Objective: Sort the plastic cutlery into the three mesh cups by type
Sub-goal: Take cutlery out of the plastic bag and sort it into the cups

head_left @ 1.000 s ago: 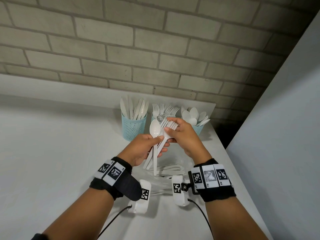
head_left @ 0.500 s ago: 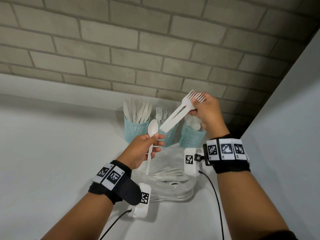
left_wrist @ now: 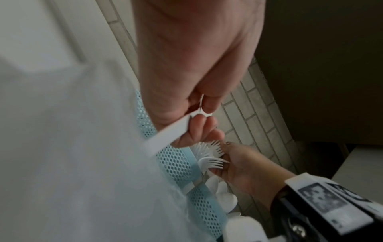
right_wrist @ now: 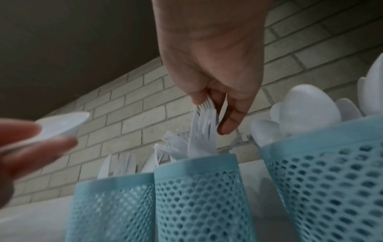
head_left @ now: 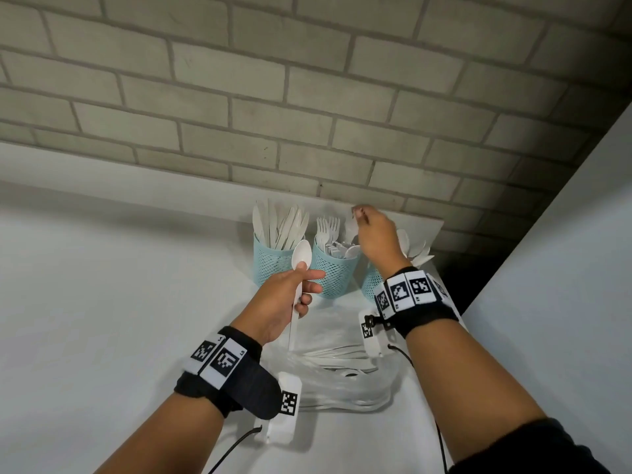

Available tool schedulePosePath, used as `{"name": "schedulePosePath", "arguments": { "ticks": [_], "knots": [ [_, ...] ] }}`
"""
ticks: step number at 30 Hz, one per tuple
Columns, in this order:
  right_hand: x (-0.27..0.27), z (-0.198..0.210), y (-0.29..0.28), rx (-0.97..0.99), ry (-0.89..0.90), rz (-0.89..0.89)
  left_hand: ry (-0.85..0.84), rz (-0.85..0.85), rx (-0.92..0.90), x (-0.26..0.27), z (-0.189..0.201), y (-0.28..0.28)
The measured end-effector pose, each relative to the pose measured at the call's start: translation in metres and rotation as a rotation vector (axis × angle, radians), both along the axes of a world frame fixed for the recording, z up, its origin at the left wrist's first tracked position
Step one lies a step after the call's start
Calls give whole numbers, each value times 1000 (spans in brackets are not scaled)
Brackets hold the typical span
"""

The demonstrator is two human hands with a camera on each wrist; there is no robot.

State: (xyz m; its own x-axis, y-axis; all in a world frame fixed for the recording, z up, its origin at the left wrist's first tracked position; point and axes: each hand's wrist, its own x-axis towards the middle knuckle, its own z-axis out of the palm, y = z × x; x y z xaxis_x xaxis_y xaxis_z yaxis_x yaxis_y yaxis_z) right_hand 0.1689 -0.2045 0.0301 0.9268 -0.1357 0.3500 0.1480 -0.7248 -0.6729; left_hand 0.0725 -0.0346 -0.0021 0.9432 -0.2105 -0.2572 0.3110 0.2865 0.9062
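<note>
Three blue mesh cups stand by the brick wall: the knife cup (head_left: 275, 263) on the left, the fork cup (head_left: 337, 275) in the middle, the spoon cup (head_left: 371, 285) on the right. My right hand (head_left: 357, 217) is above the fork cup and pinches white forks (right_wrist: 204, 124) by their tines, their handles down inside the fork cup (right_wrist: 196, 188). My left hand (head_left: 304, 285) grips a white spoon (head_left: 301, 256) by its handle, bowl up, just in front of the knife and fork cups.
A clear plastic bag (head_left: 342, 381) holding more white cutlery lies on the white table between my wrists. A white side panel (head_left: 547, 268) rises close on the right. The table's left part (head_left: 102, 302) is bare.
My right hand pulled the forks out of the left hand's bundle, lifted them, and brought them down into the middle cup. The left hand kept the spoon and moved slightly toward the cups.
</note>
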Motion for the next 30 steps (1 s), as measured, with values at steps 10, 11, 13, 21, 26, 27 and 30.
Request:
{"name": "schedulePosePath", "arguments": {
  "ticks": [10, 11, 13, 21, 26, 27, 30],
  "knots": [
    [19, -4, -3, -165, 392, 44, 23, -13, -120, 1, 1, 2],
    [18, 0, -5, -41, 312, 0, 17, -15, -119, 1, 1, 2],
    [10, 8, -8, 161, 88, -81, -1, -18, -113, 1, 1, 1],
    [-58, 30, 13, 206, 204, 400, -85, -96, -84, -2, 3, -10],
    [-73, 16, 19, 246, 298, 527, -99, -132, -43, -5, 2, -18],
    [-73, 15, 18, 213, 265, 486, -115, -145, -11, -6, 1, -19],
    [-69, 22, 2, 246, 121, 290, -157, -157, 95, -7, -1, -21]
  ]
}}
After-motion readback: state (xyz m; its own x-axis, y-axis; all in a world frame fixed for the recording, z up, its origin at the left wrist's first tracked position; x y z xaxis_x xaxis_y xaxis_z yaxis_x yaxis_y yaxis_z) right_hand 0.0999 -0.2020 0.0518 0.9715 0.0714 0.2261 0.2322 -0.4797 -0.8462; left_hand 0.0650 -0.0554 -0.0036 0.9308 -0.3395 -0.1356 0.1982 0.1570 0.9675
